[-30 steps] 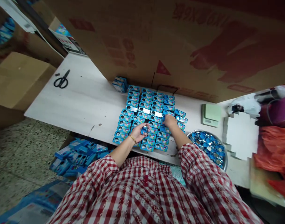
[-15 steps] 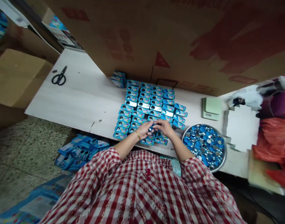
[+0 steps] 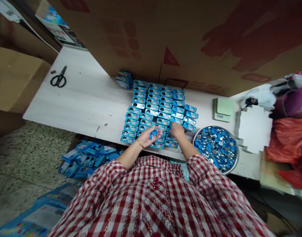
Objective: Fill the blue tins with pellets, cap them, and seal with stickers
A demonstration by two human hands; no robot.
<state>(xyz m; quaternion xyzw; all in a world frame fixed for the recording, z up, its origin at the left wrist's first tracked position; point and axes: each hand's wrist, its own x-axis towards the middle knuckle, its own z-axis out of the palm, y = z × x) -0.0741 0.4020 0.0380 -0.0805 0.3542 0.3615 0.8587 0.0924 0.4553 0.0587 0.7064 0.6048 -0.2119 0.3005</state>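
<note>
Rows of small blue boxes with round openings (image 3: 151,101) lie on the white table. My left hand (image 3: 149,136) is palm up over the lower rows, fingers curled around a few blue round caps (image 3: 154,132). Just to its right, my right hand (image 3: 176,129) reaches down onto the boxes of the right-hand column, its fingers bent together; what they hold, if anything, is hidden beneath the hand. A round metal bowl (image 3: 237,154) full of blue and silver caps stands to the right of my right forearm.
A large cardboard carton (image 3: 141,39) rises behind the boxes. Black scissors (image 3: 58,79) lie at the left. A green scale (image 3: 222,110), white card (image 3: 256,128) and red plastic bags (image 3: 286,141) are at the right. More blue boxes (image 3: 86,158) are piled below the table's left front edge.
My hands were together over the boxes and are now apart. The left has opened somewhat, showing the caps in its palm; the right has moved right and down onto the boxes.
</note>
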